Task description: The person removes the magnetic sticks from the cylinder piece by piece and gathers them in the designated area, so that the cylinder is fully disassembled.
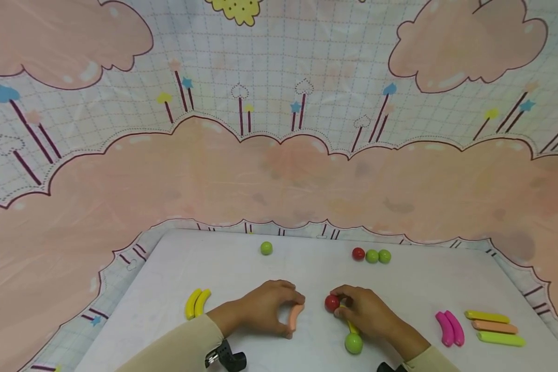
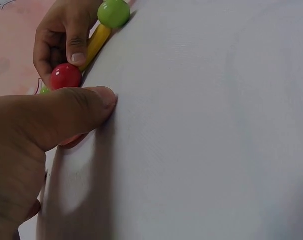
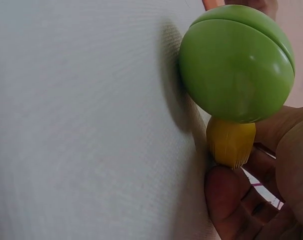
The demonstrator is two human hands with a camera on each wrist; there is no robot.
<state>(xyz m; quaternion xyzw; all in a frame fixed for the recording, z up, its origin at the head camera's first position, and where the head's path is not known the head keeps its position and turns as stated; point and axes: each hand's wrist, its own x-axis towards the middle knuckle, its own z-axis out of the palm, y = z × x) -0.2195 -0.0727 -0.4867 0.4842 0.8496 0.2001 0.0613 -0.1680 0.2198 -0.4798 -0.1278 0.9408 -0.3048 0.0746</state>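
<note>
My left hand (image 1: 270,309) holds a curved orange stick (image 1: 294,317) by its ends between thumb and fingers, low over the white table. Across from it, my right hand (image 1: 368,311) grips a yellow stick (image 3: 230,142) with a red ball (image 1: 332,303) at its far end and a green ball (image 1: 353,343) at its near end. The right thumb and forefinger lie at the red ball. In the left wrist view the left thumb (image 2: 86,107) covers most of the orange stick, and the red ball (image 2: 66,76) shows just beyond it.
Two curved yellow sticks (image 1: 197,304) lie left on the white table (image 1: 167,268). A green ball (image 1: 266,248) sits at the back; a red ball (image 1: 358,253) and two green balls (image 1: 378,256) stand farther right. Curved pink sticks (image 1: 450,328) and straight sticks (image 1: 495,327) lie at right.
</note>
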